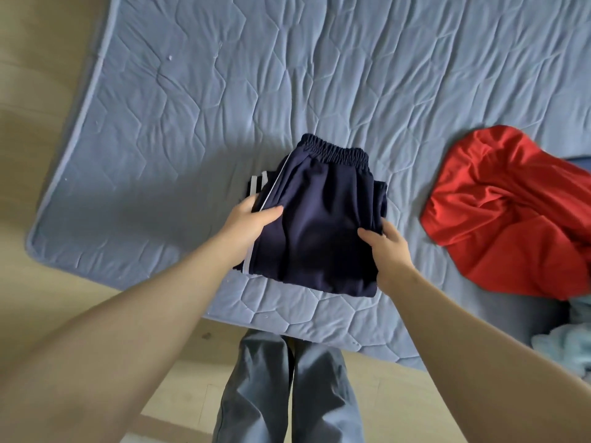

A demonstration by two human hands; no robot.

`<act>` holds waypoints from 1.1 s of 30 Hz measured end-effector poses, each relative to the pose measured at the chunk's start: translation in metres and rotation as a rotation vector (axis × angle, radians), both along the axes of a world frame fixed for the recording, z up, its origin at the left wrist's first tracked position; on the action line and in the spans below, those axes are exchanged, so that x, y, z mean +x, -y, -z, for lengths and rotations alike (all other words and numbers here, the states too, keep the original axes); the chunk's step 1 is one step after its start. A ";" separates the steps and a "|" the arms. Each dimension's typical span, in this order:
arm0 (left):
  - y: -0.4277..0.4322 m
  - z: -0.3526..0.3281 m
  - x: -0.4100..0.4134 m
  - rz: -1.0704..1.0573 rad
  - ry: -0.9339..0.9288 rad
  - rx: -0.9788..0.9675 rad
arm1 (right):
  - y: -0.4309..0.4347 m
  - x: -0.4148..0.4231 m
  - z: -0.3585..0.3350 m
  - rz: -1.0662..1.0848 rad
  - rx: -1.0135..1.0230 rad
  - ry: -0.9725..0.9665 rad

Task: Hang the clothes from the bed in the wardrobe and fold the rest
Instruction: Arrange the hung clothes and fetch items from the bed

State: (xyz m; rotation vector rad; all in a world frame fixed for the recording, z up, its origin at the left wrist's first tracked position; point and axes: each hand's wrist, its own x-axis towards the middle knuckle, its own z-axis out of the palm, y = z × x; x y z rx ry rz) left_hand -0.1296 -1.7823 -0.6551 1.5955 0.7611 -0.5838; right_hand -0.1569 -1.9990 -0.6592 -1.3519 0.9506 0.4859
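The bed [192, 107], covered in a pale blue quilted pad, carries everything. A crumpled red garment [511, 219] lies toward its right edge, and a small heap of pale blue clothes [566, 343] sits at the near right. The folded navy trousers [319, 225] are close to the near edge, between the near-left corner and the red garment, with the elastic waistband [335, 153] pointing toward the far side. The left hand [251, 220] grips the bundle's left edge, thumb on top and fingers tucked beneath, just by the white side stripes [256, 183]. The right hand [388, 247] clamps the right edge the same way. It is unclear whether the bundle rests on the bed or is just lifted off it. The step in hand looks like finishing or moving this fold. To do it well, both hands should hold every layer at once, with the fingers flat under the lowest one so the inner folds do not slide out. The bundle should stay level, and any lift should be even on both sides. It is best set down on a bare stretch of the bed, well apart from the red garment, and the top then pressed flat from the waistband toward the near edge.
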 end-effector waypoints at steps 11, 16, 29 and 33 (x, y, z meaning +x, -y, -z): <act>-0.015 0.000 -0.041 0.216 -0.388 0.093 | 0.001 -0.036 -0.004 -0.264 -0.028 -0.284; 0.001 0.024 0.002 0.128 -0.311 0.051 | -0.007 -0.005 0.024 0.014 0.007 -0.261; -0.008 0.030 0.024 0.134 -0.138 0.210 | 0.000 0.032 0.009 -0.053 -0.101 -0.127; 0.004 0.039 0.009 0.177 -0.118 0.657 | -0.006 0.022 0.027 -0.227 -0.639 -0.177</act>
